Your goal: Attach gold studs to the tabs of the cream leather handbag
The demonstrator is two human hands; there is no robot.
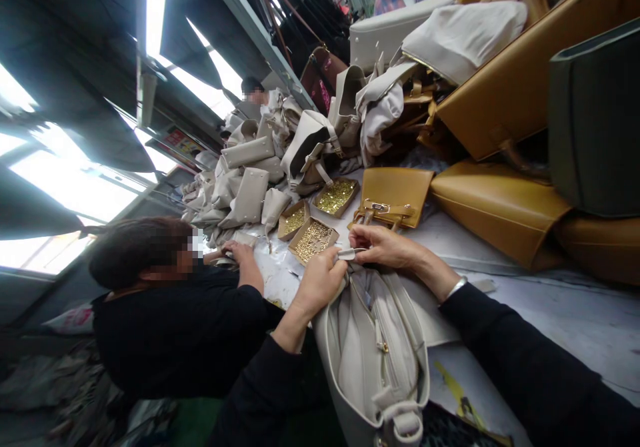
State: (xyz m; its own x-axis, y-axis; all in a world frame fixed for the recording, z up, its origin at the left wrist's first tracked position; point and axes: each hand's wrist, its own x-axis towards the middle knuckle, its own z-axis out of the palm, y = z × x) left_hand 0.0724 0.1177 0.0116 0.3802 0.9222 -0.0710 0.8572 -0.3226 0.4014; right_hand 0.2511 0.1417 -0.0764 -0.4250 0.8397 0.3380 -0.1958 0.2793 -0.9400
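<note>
A cream leather handbag (380, 353) lies open-topped on the table in front of me, its zip and gold pull showing. My left hand (320, 283) is closed on the bag's far edge. My right hand (383, 245) pinches a narrow cream strap tab (349, 253) at that same edge, fingertips nearly meeting the left hand. Just beyond my hands stand three shallow cardboard boxes of small gold hardware (314, 240).
A co-worker in black (175, 313) sits at my left, hands on cream pieces. Cream bags are heaped at the back (280, 160). Mustard bags (500, 207) and a dark green bag (595, 120) are stacked at right. A small mustard bag (393, 197) lies behind the boxes.
</note>
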